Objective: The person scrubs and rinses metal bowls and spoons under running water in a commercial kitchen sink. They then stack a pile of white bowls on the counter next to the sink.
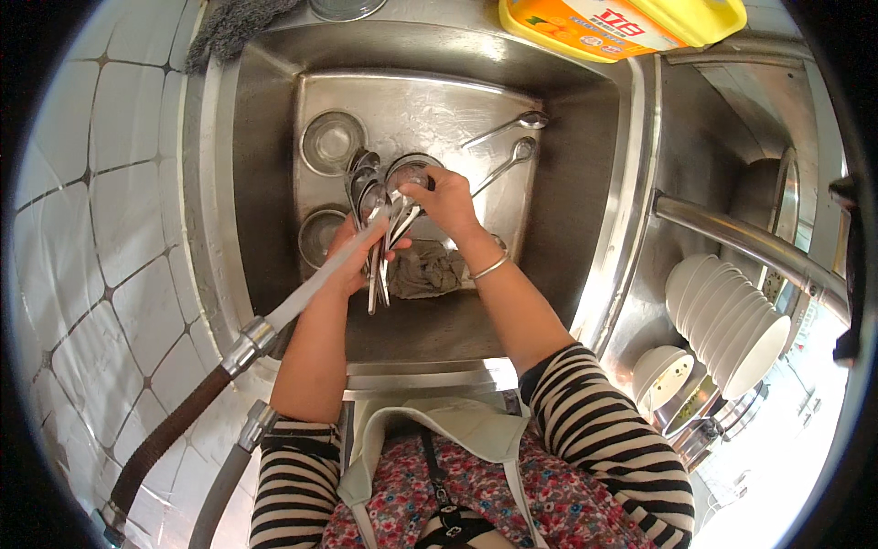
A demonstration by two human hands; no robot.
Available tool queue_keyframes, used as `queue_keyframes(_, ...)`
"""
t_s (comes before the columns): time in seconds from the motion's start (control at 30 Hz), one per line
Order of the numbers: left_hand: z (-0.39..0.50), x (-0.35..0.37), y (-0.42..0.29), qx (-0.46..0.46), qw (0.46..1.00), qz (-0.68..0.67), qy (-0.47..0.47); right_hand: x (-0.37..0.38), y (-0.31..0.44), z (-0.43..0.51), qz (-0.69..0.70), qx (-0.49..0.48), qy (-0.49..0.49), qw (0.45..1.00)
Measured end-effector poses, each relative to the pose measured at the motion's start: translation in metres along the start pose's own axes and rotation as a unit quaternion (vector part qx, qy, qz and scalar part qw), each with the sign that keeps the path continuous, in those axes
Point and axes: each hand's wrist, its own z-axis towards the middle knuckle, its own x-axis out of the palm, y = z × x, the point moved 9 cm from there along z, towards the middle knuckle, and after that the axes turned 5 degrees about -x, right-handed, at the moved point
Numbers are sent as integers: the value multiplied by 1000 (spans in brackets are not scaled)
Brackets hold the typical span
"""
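My left hand (350, 254) holds a bunch of metal spoons (367, 185), bowls pointing up and handles hanging below the fingers. Beside it, my right hand (442, 202) pinches a metal spoon close to the bunch; its fingers partly hide it. Water streams from a hose nozzle (250, 343) across my left hand and the spoons. Behind my right fingers stands a round glass (418, 161). Two more glasses (334, 143) sit at the left of the steel sink (439, 89), the lower one partly covered by my left hand. A wet dark cloth (425, 271) lies below the hands.
Two loose spoons (506, 130) lie at the sink's right. A yellow detergent bottle (617, 27) and a grey scouring pad (236, 27) rest along the back rim. Right of the sink are stacked white bowls (727, 322) and a metal rail (748, 243). A second hose (226, 480) hangs at lower left.
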Motion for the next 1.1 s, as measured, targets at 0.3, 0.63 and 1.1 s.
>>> queue_keyframes(0.3, -4, -16, -4, 31, 994, 54, -87, -82, -43, 13, 89, 129, -84, 984)
queue_keyframes(0.63, -8, -29, -23, 87, 985, 60, -136, -125, -105, 71, -247, 125, -154, 948)
queue_keyframes(1.1, -12, -25, -26, 81, 990, 28, -112, -74, -29, 26, -32, -132, -107, 985)
